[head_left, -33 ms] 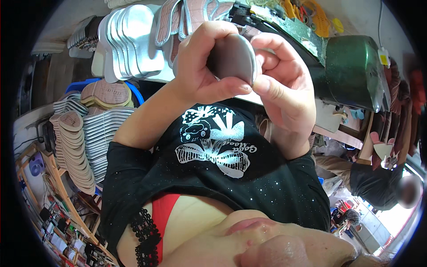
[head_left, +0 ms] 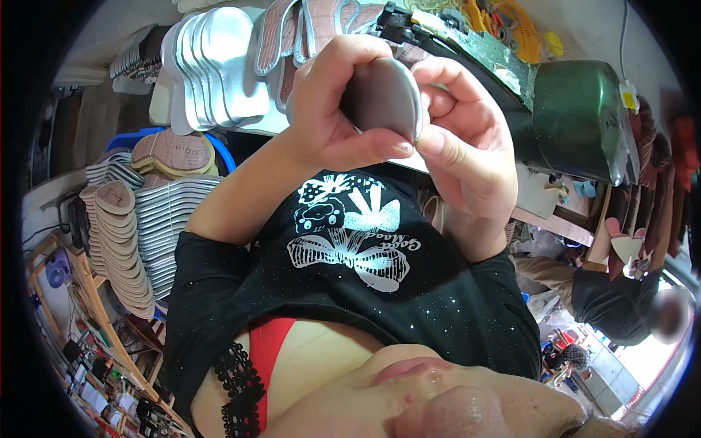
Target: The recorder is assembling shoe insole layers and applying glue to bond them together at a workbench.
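Note:
Raised in front of my chest is a grey insole (head_left: pixel 383 98), curled lengthwise with its smooth, rounded end facing me. My left hand (head_left: pixel 321 109) wraps round its left side, thumb along the lower edge and fingers over the back. On the other side, my right hand (head_left: pixel 471 139) pinches the rim at the lower right between thumb and index finger, its other fingers curled. The far end of the insole is hidden behind my left hand.
Silvery insoles (head_left: pixel 230 66) fan out on the table at the back left, beside brown ones with grey edging (head_left: pixel 281 36). Tall insole stacks (head_left: pixel 120 233) rise by a blue bin (head_left: pixel 131 139). A dark green machine (head_left: pixel 577 117) stands right; a person (head_left: pixel 613 299) is farther off.

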Demonstrator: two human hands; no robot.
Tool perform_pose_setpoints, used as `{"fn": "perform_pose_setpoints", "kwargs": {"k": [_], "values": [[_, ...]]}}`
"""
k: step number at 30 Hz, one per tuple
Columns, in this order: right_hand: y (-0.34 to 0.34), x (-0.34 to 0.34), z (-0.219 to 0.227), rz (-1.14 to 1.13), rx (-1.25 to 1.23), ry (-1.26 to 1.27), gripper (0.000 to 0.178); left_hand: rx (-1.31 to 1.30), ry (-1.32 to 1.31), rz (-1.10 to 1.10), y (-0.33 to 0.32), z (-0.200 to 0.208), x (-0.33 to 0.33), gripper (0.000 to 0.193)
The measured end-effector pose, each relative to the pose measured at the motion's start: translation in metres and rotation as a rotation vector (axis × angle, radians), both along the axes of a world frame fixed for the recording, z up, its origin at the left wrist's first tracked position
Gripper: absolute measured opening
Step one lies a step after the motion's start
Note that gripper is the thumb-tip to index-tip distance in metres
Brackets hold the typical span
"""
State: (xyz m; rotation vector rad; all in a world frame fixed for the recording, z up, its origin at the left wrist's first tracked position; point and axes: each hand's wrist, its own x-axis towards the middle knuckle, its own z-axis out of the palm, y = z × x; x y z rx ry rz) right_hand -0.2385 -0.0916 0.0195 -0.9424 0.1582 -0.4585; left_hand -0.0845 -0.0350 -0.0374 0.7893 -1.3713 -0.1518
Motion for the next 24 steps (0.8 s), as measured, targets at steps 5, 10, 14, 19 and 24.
{"fn": "perform_pose_setpoints", "kwargs": {"k": [5,10,14,19,24], "values": [[0.003,0.002,0.008,0.000,-0.156,-0.051,0.034,-0.090,0.171,-0.038,-0.002,-0.006,0.002,0.055],[0.006,0.011,0.005,-0.116,-0.318,-0.145,0.040,-0.021,0.359,-0.051,0.004,0.005,0.001,0.054],[0.009,0.017,0.013,-0.150,-0.301,-0.044,0.047,-0.007,0.313,0.074,-0.003,0.009,0.002,0.042],[0.004,0.017,0.013,0.021,-0.147,-0.066,0.043,0.055,0.311,0.053,0.007,0.003,-0.006,0.039],[0.002,0.025,0.006,0.177,-0.008,-0.128,0.036,0.028,0.602,-0.134,0.011,-0.001,-0.010,0.033]]}}
